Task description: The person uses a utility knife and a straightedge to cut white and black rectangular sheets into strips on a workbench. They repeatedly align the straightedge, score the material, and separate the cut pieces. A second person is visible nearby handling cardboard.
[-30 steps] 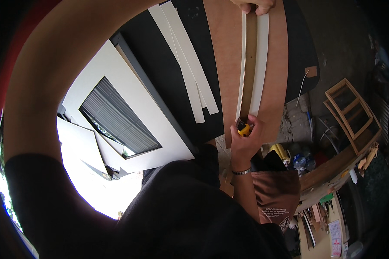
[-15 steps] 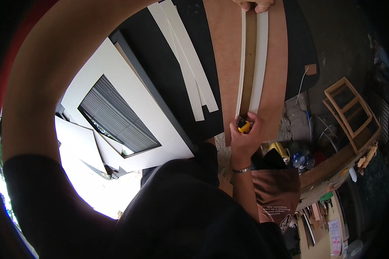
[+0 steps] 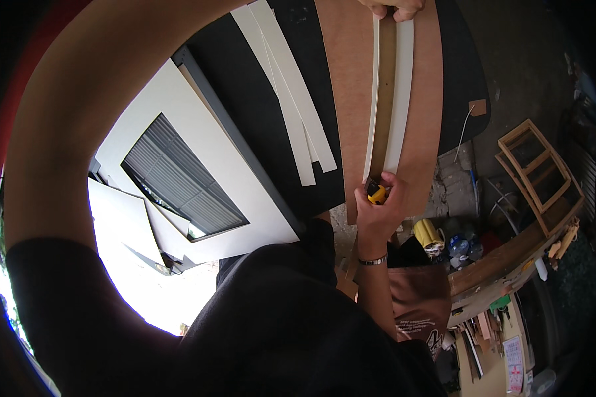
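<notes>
A long white moulding (image 3: 398,99) with a brown channel down its middle lies lengthwise on a brown board (image 3: 344,86). My right hand (image 3: 377,212) is at its near end, closed on a small yellow tape measure (image 3: 376,193). My left arm curves up around the left of the view. My left hand (image 3: 392,8) grips the moulding's far end at the top edge, and only its fingers show. The brown board rests on a black table top (image 3: 245,126).
Loose white strips (image 3: 291,86) lie on the black top, left of the board. A white panel with a grey louvred middle (image 3: 179,178) lies further left. On the floor at the right are a wooden frame (image 3: 536,172), a yellow container (image 3: 429,235), bottles and scrap wood.
</notes>
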`<action>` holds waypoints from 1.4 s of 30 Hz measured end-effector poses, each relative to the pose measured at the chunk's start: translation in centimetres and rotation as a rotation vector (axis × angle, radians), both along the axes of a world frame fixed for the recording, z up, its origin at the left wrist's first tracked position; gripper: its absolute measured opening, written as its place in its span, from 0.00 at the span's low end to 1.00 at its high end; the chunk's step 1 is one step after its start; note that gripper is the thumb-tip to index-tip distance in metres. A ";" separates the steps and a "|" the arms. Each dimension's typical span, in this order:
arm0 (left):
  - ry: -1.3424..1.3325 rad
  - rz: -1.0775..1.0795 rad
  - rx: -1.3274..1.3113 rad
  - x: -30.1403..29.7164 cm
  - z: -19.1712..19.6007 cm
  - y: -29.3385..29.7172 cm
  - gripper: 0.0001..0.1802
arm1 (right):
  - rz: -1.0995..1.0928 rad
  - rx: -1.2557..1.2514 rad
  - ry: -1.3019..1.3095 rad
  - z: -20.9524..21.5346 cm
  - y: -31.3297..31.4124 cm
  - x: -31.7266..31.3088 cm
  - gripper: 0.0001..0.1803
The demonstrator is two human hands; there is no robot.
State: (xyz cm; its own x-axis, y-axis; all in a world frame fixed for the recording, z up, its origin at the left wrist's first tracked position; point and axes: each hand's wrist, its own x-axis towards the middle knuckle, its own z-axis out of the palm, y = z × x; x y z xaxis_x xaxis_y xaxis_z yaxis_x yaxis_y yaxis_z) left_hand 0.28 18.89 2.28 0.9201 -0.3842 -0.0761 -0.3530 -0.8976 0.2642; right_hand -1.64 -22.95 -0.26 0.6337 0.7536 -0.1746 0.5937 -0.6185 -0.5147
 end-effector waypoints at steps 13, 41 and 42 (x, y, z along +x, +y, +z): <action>-0.276 0.449 -0.011 -4.5 -0.9 -4.0 0.11 | -0.134 -0.003 0.248 3.0 -0.4 2.2 0.24; 0.288 1.085 -0.048 -6.2 -0.9 -23.6 0.75 | 0.249 -0.043 0.242 2.7 25.0 11.8 0.24; 0.296 1.091 -0.035 -6.1 -0.8 -23.7 0.75 | 0.247 -0.077 0.251 3.0 25.1 11.8 0.25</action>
